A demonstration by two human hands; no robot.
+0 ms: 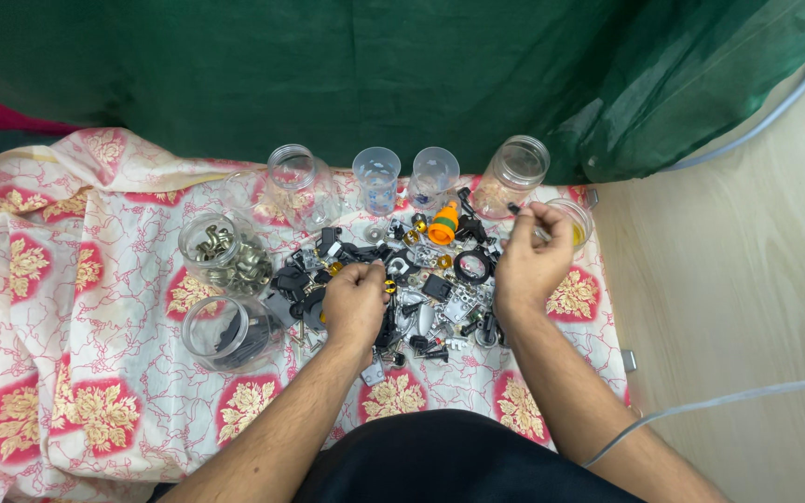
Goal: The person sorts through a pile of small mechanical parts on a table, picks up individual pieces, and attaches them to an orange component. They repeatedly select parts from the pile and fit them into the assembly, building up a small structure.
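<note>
A heap of small hardware parts (pixel 421 289), black, silver and brass, lies on a floral cloth (pixel 95 307). My left hand (pixel 354 300) rests on the heap's left side, fingers curled and pinching among the pieces; what it holds is hidden. My right hand (pixel 528 261) is raised at the heap's right edge, its fingertips closed on a small dark screw-like part (pixel 514 210) beside a small jar with yellowish contents (pixel 572 224). An orange and green plastic fitting (pixel 443 225) lies at the top of the heap.
Clear jars and cups stand around the heap: one with metal pieces (pixel 224 251), one with black parts (pixel 230 333), an empty jar (pixel 298 182), two measuring cups (pixel 376 179) (pixel 434 175), and a jar (pixel 512 172) at the back right. A green curtain (pixel 375 74) hangs behind. Wooden floor (pixel 738 279) lies to the right.
</note>
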